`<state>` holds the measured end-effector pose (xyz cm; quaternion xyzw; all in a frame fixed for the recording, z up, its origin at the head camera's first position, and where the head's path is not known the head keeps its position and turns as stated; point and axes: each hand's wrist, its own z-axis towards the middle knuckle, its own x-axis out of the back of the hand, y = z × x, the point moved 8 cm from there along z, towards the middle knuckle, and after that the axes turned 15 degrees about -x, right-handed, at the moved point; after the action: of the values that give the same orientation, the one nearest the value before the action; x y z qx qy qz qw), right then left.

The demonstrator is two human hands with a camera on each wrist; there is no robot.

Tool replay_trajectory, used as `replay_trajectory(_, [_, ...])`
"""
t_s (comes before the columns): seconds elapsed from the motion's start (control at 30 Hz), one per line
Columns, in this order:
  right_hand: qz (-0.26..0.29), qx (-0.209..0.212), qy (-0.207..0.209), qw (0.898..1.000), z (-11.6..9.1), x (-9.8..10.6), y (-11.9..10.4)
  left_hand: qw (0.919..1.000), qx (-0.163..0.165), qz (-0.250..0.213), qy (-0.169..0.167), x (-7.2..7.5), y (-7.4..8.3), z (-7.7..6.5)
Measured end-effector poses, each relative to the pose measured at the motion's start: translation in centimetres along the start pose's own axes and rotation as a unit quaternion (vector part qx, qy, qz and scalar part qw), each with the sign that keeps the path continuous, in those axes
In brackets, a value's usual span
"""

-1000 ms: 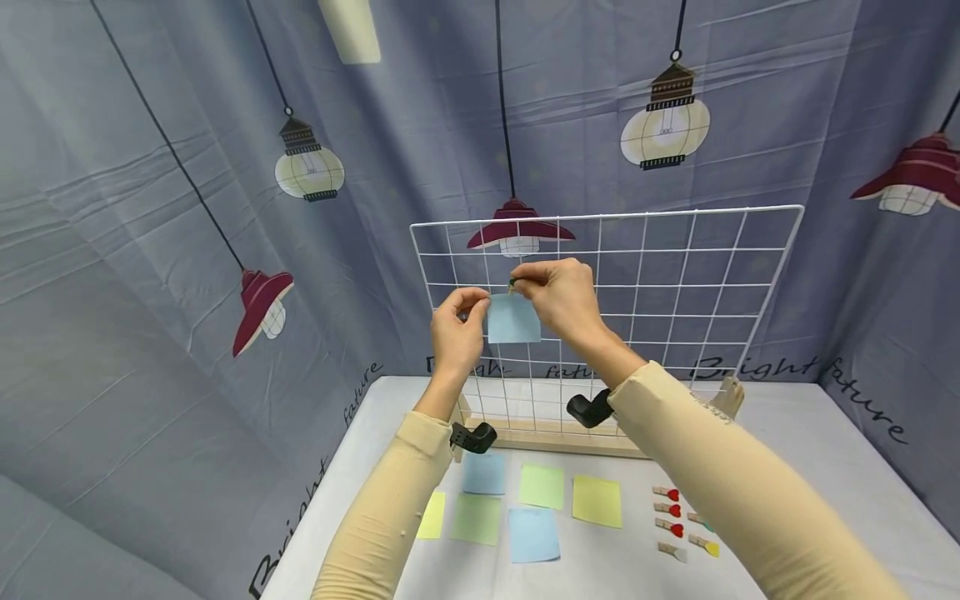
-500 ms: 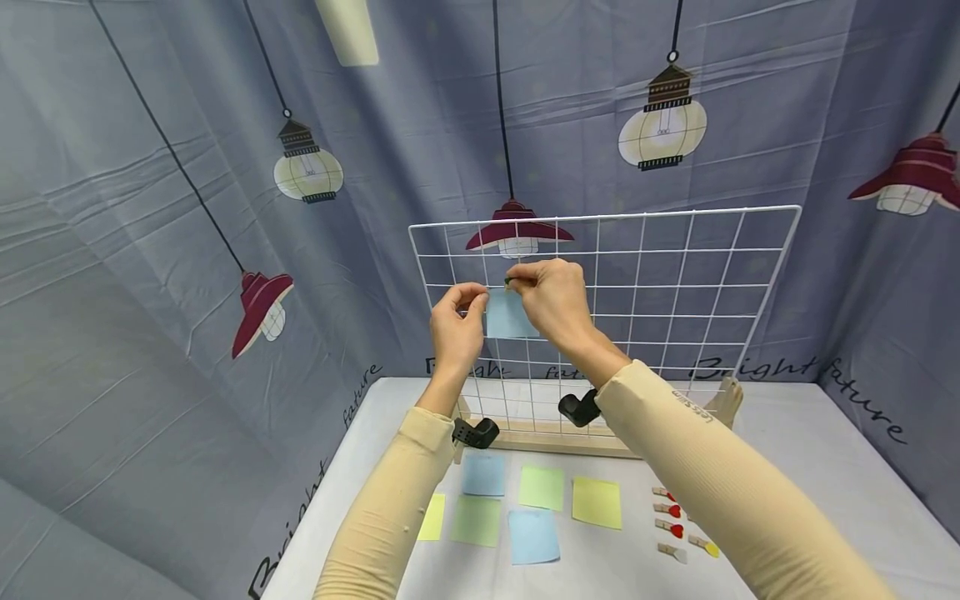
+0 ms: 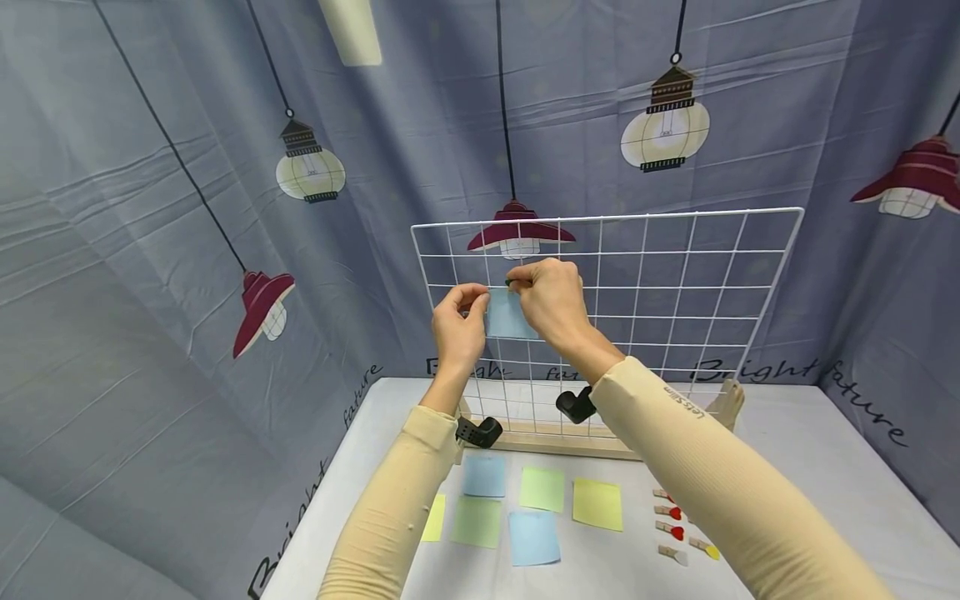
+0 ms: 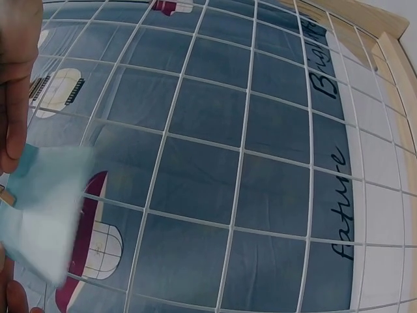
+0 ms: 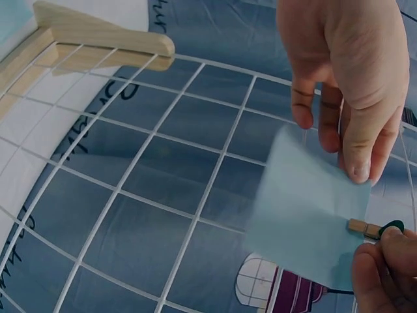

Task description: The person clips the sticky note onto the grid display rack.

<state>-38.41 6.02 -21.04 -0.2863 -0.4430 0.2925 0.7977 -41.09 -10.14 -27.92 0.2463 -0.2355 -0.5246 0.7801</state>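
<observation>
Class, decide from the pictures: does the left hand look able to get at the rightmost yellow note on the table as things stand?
Probably not just yet: the left hand is pinching a corner of the raised blue note. Otherwise the way seems free; nothing covers the rightmost yellow note.

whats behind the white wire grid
A curtain, a printed red lamp, black lettering and, lower down, white tabletop. In the head view, whatever lies behind the blue note, left hand and right hand is covered.
</observation>
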Motion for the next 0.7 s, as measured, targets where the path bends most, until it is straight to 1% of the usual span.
replay_trajectory(0.13, [-0.013, 0.002, -0.003, 1.0, -0.01, 0.01, -0.36, 1.0, 0.0, -0.001, 0.002, -0.02, 0.05, 0.08])
replay_trajectory(0.33, [-0.049, 0.007, -0.015, 0.999, -0.01, -0.14, -1.04, 0.9999, 0.003, -0.008, 0.01, 0.06, -0.08, 0.07])
replay_trajectory(0.47, [-0.06, 0.006, -0.023, 0.998, -0.04, -0.31, -0.94, 0.9999, 0.007, -0.008, 0.01, -0.01, -0.16, -0.09])
replay_trajectory(0.7, [-0.077, 0.024, -0.028, 0.996, -0.14, -0.6, -0.95, 0.9998, 0.005, -0.016, 0.008, -0.19, 0.07, -0.1])
